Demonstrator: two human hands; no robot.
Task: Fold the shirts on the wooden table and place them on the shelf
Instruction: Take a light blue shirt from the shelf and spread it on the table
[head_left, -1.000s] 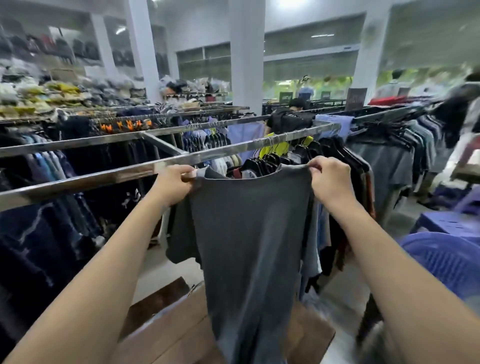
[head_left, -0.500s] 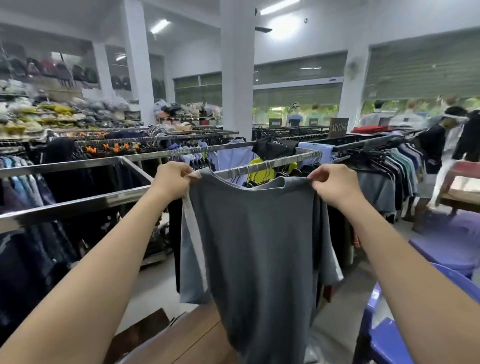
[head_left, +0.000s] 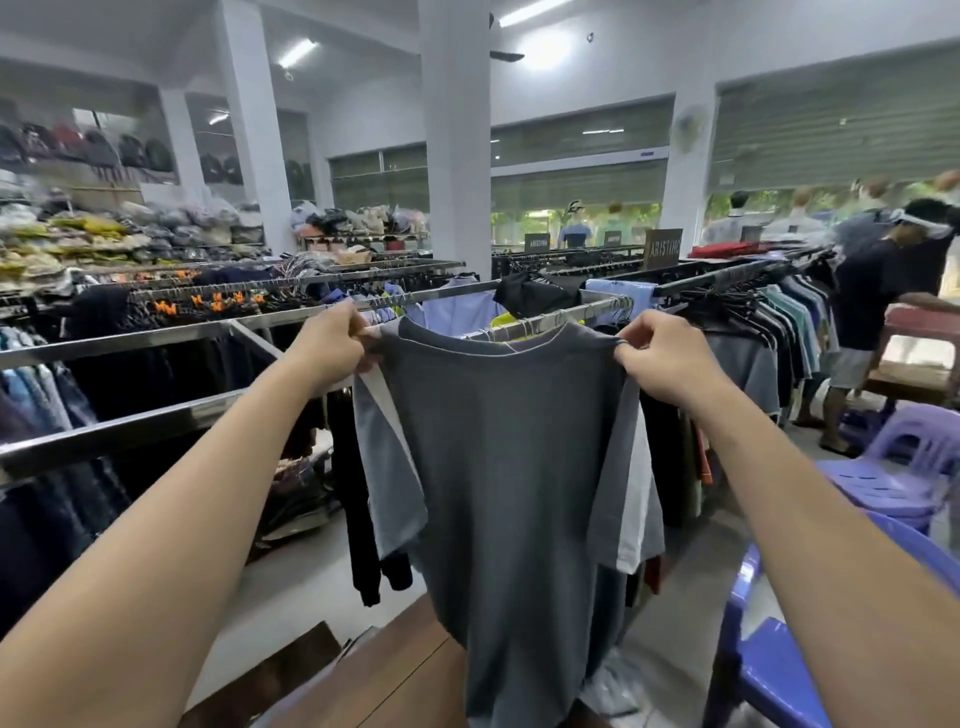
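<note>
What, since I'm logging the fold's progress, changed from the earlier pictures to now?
The grey shirt has opened out: its neckline now shows and both striped sleeves hang clear at the sides, where it hung bunched before. The left hand and right hand still pinch its shoulders, holding it up over the wooden table.

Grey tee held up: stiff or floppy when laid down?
Likely floppy: the grey shirt hangs limp between left hand and right hand, sleeves drooping. Probably light: pinches alone carry it. Hem may bunch on the wooden table.
</note>
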